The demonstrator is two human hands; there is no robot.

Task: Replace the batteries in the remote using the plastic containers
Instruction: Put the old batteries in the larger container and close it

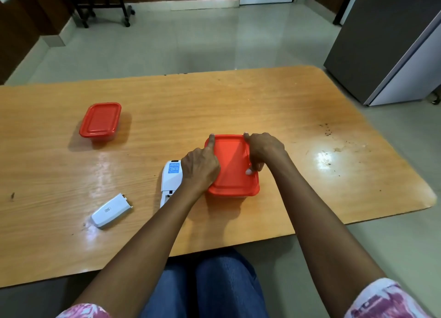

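— Hands first: where are they on the box?

— Both sit on the near red-lidded container, which rests on the wooden table just in front of the person. The left hand lies along the lid's left edge, forefinger stretched out flat toward the far left corner, the other fingers curled over the rim. The right hand covers the right edge, fingers bent down over the rim and the thumb pressing on top of the lid near its right side.

— So neither hand is holding anything free?

— No. Both press and grip only that lid, fingers narrow and bent around the edge.

— And the remote?

— The white remote lies face down on the table, just left of the near container, partly hidden under the left wrist. Its battery bay at the near end is uncovered. The white battery cover lies apart, farther left and nearer the table edge.

— What is inside the containers?

— I cannot tell; both lids are on and opaque.

— Count them.

— Two red-lidded containers: the near one under the hands, and a second container well apart at the far left. One remote, one cover.
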